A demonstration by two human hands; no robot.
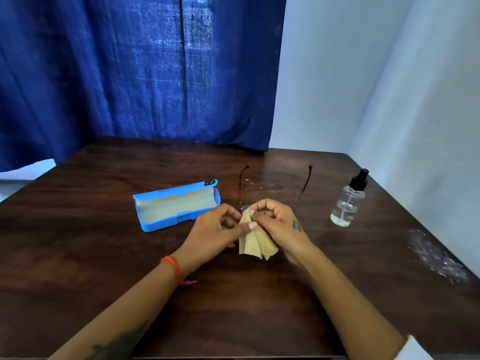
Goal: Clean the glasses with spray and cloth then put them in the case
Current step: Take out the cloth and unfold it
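The glasses point(306, 185) have thin dark arms that point away from me over the dark wooden table point(104, 255); their front is mostly hidden behind my hands. My left hand point(215, 229) pinches the yellow cloth point(255, 242) against the left lens. My right hand point(278, 224) grips the frame's front beside the cloth. The cloth's lower part hangs down between my wrists. The blue case point(176, 205) lies open to the left, with its pale lining showing. The clear spray bottle point(348, 201) with a black nozzle stands upright to the right.
A blue curtain point(142, 68) hangs behind the table and a white wall point(389, 87) closes the right side. Spray droplets point(262, 187) glisten on the table between the glasses' arms. A scuffed whitish patch point(436, 255) marks the table's right edge.
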